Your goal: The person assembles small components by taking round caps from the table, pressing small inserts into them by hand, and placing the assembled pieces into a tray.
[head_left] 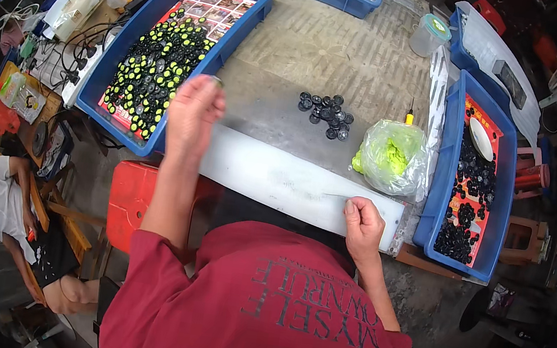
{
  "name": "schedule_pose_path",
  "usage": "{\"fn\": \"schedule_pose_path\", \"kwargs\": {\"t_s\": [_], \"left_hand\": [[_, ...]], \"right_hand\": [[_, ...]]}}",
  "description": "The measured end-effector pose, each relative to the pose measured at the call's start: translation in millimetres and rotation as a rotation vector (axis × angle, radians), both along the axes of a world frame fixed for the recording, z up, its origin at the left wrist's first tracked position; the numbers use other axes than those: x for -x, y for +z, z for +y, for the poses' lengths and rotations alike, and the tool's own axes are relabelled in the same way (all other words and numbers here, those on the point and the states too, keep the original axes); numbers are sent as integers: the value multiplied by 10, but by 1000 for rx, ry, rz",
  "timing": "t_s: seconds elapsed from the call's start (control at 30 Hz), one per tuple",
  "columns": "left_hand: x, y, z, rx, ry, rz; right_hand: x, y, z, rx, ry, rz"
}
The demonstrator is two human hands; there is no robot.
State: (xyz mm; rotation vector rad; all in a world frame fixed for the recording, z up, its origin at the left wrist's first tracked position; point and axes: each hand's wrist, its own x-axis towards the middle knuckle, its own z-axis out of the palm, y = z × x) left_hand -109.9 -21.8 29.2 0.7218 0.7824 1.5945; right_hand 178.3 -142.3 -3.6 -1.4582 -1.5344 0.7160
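Note:
My left hand [195,115] is raised beside the inner edge of the left blue tray [231,40], its fingers pinched on a small dark round piece [217,82] that is mostly hidden. That tray holds many black round pieces with yellow-green centres [156,63]. Over the right end of a white board [271,173], my right hand [364,226] is closed in a pinch. A thin dark line reaches left from its fingertips, but whether it is a slim tool cannot be made out. Beyond the board lies a loose pile of black round pieces [328,114].
A clear plastic bag of bright yellow-green bits [390,157] stands near a yellow-handled tool [410,117]. The right blue tray [439,195] holds black pieces and a white oval dish [481,139]. A lidded tub [430,35] is at the back. A person [6,208] sits at left.

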Motion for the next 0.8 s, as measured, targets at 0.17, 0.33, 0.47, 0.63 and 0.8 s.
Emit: {"fn": "schedule_pose_path", "kwargs": {"t_s": [0.17,0.33,0.47,0.63,0.8], "left_hand": [[572,268,252,-148,161,-634],[197,136,305,-184,-137,-508],[-583,16,259,1,-117,643],[-887,-261,405,-445,-45,1507],[-980,-348,458,-389,-115,1608]], "right_hand": [[26,44,11,-32,22,-49],[38,61,10,-35,23,-62],[24,66,4,-34,23,-70],[44,82,7,-56,29,-76],[35,70,6,-72,29,-82]]}}
